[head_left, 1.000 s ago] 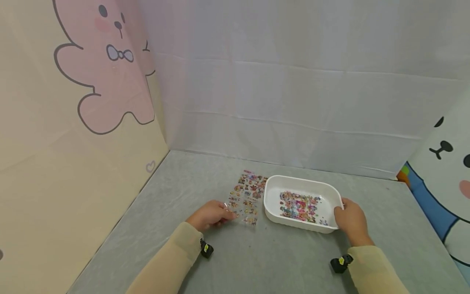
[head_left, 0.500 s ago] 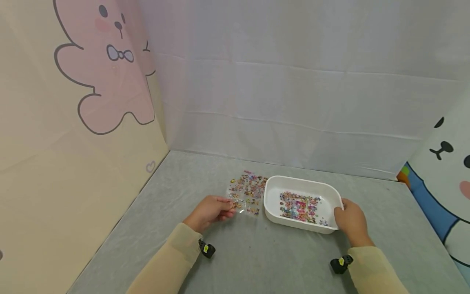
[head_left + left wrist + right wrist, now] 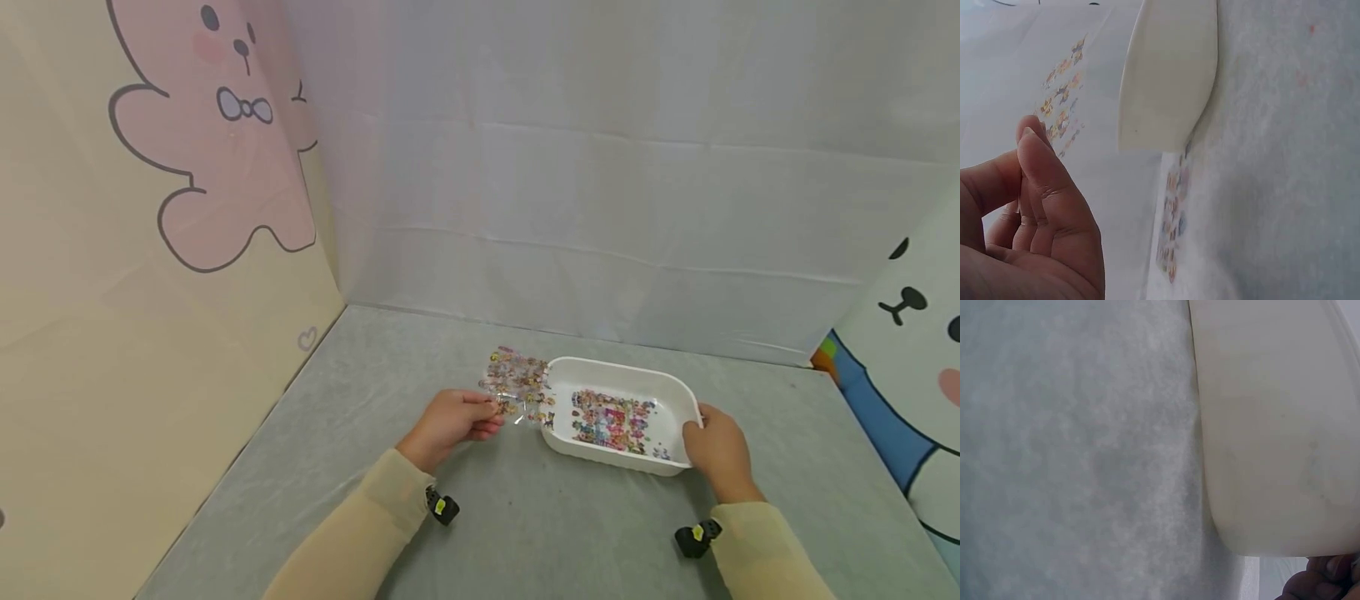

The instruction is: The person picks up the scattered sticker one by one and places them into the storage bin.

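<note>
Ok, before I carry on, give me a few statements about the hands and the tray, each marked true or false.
1. The left hand pinches a clear sheet. True.
2. The right hand grips the tray at its rim. True.
3. The tray is black. False: it is white.
4. The tray holds colourful stickers. True.
5. The tray hangs above the table. False: it stands on the table.
6. The left hand is inside the tray. False: it is outside, to the left of the tray.
</note>
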Motion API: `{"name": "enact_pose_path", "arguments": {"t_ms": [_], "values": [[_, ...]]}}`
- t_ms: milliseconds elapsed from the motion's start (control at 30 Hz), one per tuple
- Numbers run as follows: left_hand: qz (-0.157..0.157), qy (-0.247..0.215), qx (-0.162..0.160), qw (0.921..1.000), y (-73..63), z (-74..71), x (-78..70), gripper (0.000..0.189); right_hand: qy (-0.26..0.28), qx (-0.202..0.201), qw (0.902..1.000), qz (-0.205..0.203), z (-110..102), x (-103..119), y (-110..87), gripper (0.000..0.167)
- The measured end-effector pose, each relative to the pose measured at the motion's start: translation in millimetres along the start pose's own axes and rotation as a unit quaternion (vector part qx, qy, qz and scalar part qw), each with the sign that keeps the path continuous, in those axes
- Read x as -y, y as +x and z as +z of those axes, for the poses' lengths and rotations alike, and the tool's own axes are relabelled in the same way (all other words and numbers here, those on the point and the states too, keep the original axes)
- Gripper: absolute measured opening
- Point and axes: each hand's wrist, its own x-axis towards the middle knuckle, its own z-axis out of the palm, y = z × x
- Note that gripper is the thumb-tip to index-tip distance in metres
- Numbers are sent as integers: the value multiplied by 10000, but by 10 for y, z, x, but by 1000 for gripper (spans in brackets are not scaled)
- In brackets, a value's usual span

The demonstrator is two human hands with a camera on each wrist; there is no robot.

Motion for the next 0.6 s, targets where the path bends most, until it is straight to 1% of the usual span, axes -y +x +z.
{"name": "enact_pose_path", "arguments": {"t_ms": [67, 200, 433, 600], "values": [[41, 54, 24, 10000, 8, 54, -20, 36, 9, -5, 10000, 9, 1, 2, -2, 54], [26, 114, 92, 9999, 28, 171, -67, 35, -12, -8, 10000, -5, -3, 5, -3, 53], [75, 130, 373, 9992, 128, 398, -123, 23, -30, 32, 10000, 30, -37, 34, -14, 54], [-19, 222, 421, 9989, 173, 578, -199, 17, -59, 24, 10000, -17, -39, 42, -20, 54]]}}
